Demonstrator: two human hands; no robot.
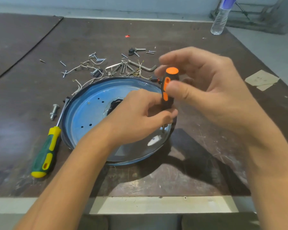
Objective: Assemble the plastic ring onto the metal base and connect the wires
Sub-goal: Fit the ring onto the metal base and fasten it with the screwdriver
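Base (83, 117) is laid flat on bench (32, 97), ring (149, 82) round its rim; driver (169, 87) is wrapped by right grip (206, 83), pinched low by left grip (140, 113) — if tilted, tip could be slipped off and fingers jabbed.

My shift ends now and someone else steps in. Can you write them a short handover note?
Right hand grips the orange screwdriver by the handle top; left hand pinches its lower end. It stands upright, tip near the right rim of the metal base. Done, it seems: a dark ring sits round that rim. Loose wires, screws and hex keys lie beyond the base. To do: finish screwing, connect the wires.
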